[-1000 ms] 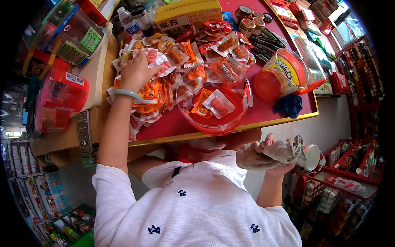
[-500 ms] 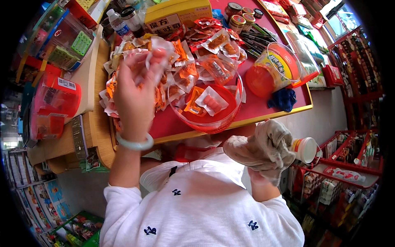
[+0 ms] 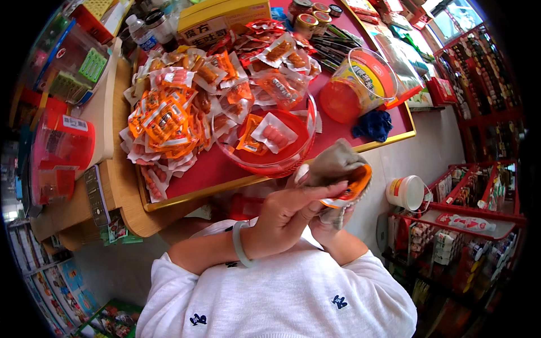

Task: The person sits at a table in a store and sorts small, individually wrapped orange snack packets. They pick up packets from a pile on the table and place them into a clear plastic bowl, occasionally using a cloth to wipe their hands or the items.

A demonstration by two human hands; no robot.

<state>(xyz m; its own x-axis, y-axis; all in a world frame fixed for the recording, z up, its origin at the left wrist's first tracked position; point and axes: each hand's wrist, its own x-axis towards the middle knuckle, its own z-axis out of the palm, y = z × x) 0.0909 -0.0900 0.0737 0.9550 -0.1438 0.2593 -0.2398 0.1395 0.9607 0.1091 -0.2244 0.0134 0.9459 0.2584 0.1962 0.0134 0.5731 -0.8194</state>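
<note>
While an orange packet (image 3: 360,179) sits partly inside the fold of a grey cloth (image 3: 333,159), in front of my chest and just off the table's near edge, my left hand (image 3: 284,215) has its fingers narrowed on the packet's near end, thumb below and forefinger stretched along it. My right hand (image 3: 331,228) is wrapped around the cloth from the other side; most of those fingers are hidden, so I can't tell how each one bends. A pale green bangle (image 3: 242,244) circles my left wrist.

Just beyond the cloth, near the table edge, is a clear round tub (image 3: 269,170) with a red base; in it lie another orange packet and, overlapping it, a clear one (image 3: 275,134) with pink contents. To its left spreads a big heap of packets (image 3: 163,121), orange ones on top at the near side, clear and red ones further back. The table (image 3: 220,168) under them is red with a gold rim. Right of the tub I have a red bucket (image 3: 336,100) with a yellow label and, just beside it, a crumpled navy cloth (image 3: 373,126). A yellow box (image 3: 248,11) stands behind the heap, near some lidded jars (image 3: 306,25). Well off to my right is a white pail (image 3: 410,194).
</note>
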